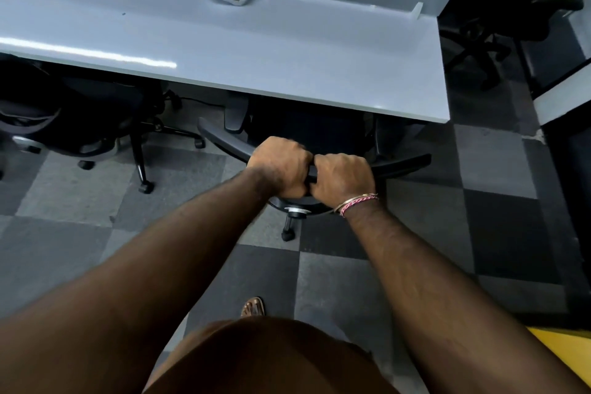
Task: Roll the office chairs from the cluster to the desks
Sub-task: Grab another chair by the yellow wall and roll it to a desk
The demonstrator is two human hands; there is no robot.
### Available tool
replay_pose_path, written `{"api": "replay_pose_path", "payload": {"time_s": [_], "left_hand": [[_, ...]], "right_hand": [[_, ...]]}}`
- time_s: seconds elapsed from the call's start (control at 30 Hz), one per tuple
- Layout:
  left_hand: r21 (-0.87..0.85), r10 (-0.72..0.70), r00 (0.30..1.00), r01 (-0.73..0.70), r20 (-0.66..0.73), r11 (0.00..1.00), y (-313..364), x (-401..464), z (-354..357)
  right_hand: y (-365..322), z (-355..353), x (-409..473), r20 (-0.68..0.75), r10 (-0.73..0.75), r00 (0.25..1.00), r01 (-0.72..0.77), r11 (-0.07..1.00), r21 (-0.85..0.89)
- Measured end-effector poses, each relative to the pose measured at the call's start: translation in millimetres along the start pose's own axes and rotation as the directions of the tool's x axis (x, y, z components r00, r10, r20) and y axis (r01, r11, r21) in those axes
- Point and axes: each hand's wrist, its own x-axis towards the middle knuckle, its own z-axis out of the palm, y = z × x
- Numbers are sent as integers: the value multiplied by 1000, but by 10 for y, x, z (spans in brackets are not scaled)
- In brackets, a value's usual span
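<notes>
The office chair (319, 134) is sitting with its seat tucked under the desk (287, 51), its curved backrest top just outside the near edge. The left hand (281, 166) and right hand (343, 176) are clenching around that top rail, knuckles touching. Left of the grip, another chair (80, 118) is resting partly beneath the same desk.

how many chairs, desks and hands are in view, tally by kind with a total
office chairs: 3 – the one held at its backrest, one under the desk at left, one beyond the desk at upper right
desks: 1 – the white desk
hands: 2 – left hand and right hand, both gripping the backrest
total: 6
</notes>
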Motion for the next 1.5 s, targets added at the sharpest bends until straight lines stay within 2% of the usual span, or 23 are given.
{"api": "replay_pose_path", "payload": {"time_s": [0.2,0.43,0.77,0.9,1.23,1.4,1.5], "left_hand": [[3,-39,999,39,4,999,-246,417,-75],[-77,-145,989,146,13,986,-401,880,-126],[-129,-202,979,203,24,971,-566,1023,-203],[-150,-224,975,222,3,963,-579,970,-217],[-185,-268,952,240,-145,953,-658,545,-256],[-160,-382,886,350,-262,923,-935,86,-236],[-175,-477,842,445,-251,878,-1175,-347,-176]], "right_hand": [[201,117,501,-27,-56,998,57,998,19],[467,199,986,-14,-116,993,117,992,42],[464,254,1283,-12,-173,985,173,978,112],[447,246,1308,-12,-224,974,224,963,149],[288,94,1366,-139,-315,939,344,885,313],[-160,-137,1579,-231,-405,885,462,827,319],[-634,-245,1696,-269,-526,807,588,760,277]]}}
